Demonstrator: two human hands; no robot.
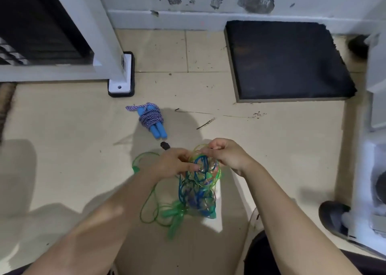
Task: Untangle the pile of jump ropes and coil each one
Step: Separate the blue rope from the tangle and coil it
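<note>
A tangled bundle of green and blue plastic jump ropes (198, 189) hangs above the tiled floor between my hands. My left hand (173, 164) grips the top left of the tangle. My right hand (227, 153) pinches a pale green strand at its top right. A loose green loop (149, 210) trails from the bundle down to the floor on the left, and green handles (175, 218) dangle at the bottom. Farther off lies a coiled jump rope (151, 117) with a purple-white cord wound round its two blue handles.
A dark doormat (288, 59) lies at the back right by the wall. A white post on a black-edged foot (121, 84) stands at the back left. A dark slipper (334, 216) sits at the right beside white furniture. A small black object (165, 145) lies just beyond my left hand.
</note>
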